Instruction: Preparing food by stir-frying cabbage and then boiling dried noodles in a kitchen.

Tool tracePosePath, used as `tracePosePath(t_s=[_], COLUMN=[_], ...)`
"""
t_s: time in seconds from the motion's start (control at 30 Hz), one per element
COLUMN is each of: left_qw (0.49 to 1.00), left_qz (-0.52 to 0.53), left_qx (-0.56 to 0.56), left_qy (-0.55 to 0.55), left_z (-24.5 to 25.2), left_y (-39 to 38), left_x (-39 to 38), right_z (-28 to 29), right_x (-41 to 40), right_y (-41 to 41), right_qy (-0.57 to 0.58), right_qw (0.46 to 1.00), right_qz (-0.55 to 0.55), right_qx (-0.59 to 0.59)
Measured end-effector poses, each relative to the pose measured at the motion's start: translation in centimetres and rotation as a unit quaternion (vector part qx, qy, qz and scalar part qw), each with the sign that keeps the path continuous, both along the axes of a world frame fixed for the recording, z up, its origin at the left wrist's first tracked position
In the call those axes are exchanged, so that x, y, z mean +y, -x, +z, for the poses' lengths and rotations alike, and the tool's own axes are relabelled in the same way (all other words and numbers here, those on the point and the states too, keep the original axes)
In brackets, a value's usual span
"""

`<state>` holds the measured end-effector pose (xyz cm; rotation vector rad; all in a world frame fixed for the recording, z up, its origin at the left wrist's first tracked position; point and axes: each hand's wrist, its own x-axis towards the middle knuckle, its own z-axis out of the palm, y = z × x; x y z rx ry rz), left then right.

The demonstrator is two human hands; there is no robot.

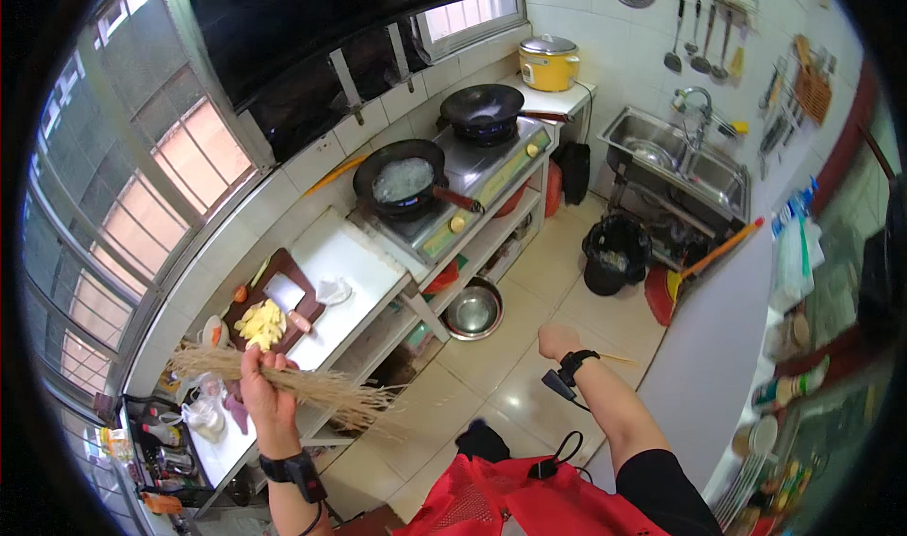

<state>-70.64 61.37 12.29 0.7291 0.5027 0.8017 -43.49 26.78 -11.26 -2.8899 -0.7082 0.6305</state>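
My left hand (268,387) is closed around the middle of a bundle of dry, straw-like stalks (333,394), held over the counter's front edge. Just beyond it, a brown cutting board (287,263) bears sliced yellow pieces (261,323) and a cleaver (285,294) with a wooden handle. My right hand (558,341) is above the tiled floor, its fingers curled; thin pale sticks show beside the wrist, and whether the hand grips them is unclear. On the gas stove (453,182), the nearer wok (400,178) holds bubbling liquid over a blue flame, and a second wok (483,104) stands behind it.
A black bin (616,253) and a broom (666,288) stand near the steel sink (680,153). A metal basin (473,309) lies on the floor by the counter. Beyond the stove is a yellow rice cooker (549,65). Plastic bags (205,415) and a black rack (166,451) occupy the counter's left end.
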Motion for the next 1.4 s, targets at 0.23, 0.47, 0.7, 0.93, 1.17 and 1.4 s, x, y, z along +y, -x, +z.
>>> tracePosePath(t_s=[0.23,0.47,0.7,0.93,1.17,1.4], left_qw=[0.996,0.988,0.859,0.725,0.738,0.786], left_qz=[0.065,0.151,0.247,0.217,0.253,0.26], left_qx=[-0.051,-0.021,0.345,0.496,0.498,0.47], left_qy=[0.021,0.021,-0.286,-0.425,-0.379,-0.307], left_z=[-1.1,-0.4,0.6,1.1,2.7,1.9], left_y=[-8.7,-14.0,-19.6,-25.0,-27.7,-23.9], left_x=[3.2,2.2,-9.7,-16.4,-19.7,-16.3], right_z=[1.2,0.5,-2.6,-14.8,-10.1,-2.9], right_x=[3.4,6.0,11.5,13.3,13.6,4.3], right_y=[-21.6,-38.6,-53.3,-63.0,-60.2,-57.6], right_qy=[-0.025,-0.054,-0.236,-0.371,-0.45,-0.101], right_qw=[0.994,0.988,0.96,0.909,0.871,0.993], right_qz=[-0.046,-0.075,-0.079,-0.163,-0.194,0.057], right_qx=[-0.097,-0.123,-0.126,0.099,0.038,0.019])
